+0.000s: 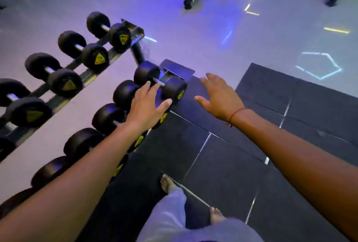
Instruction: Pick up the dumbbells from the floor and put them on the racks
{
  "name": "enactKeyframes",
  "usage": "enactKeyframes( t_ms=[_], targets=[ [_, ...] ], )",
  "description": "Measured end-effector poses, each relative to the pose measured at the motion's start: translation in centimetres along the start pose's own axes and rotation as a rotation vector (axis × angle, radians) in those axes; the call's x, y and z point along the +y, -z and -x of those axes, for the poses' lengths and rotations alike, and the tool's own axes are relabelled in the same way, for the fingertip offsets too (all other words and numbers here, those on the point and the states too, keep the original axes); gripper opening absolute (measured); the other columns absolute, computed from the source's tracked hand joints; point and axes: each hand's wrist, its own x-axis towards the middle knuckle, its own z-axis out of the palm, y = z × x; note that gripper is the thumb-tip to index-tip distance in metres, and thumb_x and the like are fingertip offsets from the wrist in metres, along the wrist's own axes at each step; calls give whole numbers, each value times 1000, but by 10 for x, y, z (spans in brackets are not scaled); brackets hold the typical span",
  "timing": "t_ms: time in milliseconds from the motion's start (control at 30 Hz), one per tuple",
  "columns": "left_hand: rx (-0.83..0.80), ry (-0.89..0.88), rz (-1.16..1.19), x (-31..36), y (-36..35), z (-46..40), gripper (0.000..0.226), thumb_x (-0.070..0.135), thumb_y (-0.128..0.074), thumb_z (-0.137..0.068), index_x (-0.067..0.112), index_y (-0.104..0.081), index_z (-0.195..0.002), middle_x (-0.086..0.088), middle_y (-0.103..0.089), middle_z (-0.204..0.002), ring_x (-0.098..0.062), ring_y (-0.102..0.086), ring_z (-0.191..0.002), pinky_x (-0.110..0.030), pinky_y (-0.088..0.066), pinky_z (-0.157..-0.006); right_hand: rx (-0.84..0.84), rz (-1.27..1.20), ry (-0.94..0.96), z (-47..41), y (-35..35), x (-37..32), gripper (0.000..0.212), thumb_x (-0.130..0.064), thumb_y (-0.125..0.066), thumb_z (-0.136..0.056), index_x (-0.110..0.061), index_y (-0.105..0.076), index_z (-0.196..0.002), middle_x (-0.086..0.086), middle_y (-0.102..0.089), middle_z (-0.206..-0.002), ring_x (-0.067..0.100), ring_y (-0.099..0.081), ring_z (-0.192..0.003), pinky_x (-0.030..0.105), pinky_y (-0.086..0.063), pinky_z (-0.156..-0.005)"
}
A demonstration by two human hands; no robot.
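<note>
A: What's on the far left?

B: A rack (91, 75) with two sloping rows. The far row carries black dumbbells with yellow labels on their ends; the one at its far end (108, 28) sits beside a metal end plate.

A: And the near row?

B: More dumbbells packed side by side, running from the near left corner up to the last dumbbell (160, 83), which lies at the row's far end, just by the end plate (177, 69).

A: Where is the left hand?

B: The left hand (147, 104) is stretched over that near row, fingers (144, 88) straight and spread, holding nothing. Its fingertips lie over the last dumbbell's handle; with the blur, I can't tell if they touch it.

A: The right hand?

B: The right hand (219, 96) hangs in the air to the right of that dumbbell, apart from it, fingers spread and relaxed, empty. A red string (235, 115) circles the wrist.

A: Below?

B: Dark floor mats (222, 174) with pale seams, and two bare feet in light trousers.
</note>
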Motion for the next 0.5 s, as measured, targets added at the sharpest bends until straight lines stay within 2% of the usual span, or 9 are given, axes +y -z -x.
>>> enactKeyframes(
  t_ms=[133,267,500],
  targets=[
    [-112,-139,-78,73,-32,79,77,61,-51,-88,23,-27,-151,-11,-17,-160,-29,-16,-146,-43,-19,-118,-40,50,-129,136,24,41,73,-52,-52,-89,-19,-26,-148,6,-16,-158,25,-16,-145,50,-37,-107],
    [-173,-361,-178,130,-57,147,79,62,-48,-89,24,-22,-153,-10,-14,-161,-28,-13,-147,-49,-24,-114,5,91,-306,267,41,64,72,-53,-51,-89,-20,-24,-148,3,-15,-158,24,-14,-146,50,-38,-107],
    [-306,-603,-154,203,-128,301,78,61,-47,-90,27,-17,-154,-8,-10,-162,-28,-10,-148,-50,-22,-114,31,118,-614,512,43,51,72,-52,-51,-89,-20,-24,-148,1,-16,-158,21,-13,-146,47,-37,-109]
  ],
)
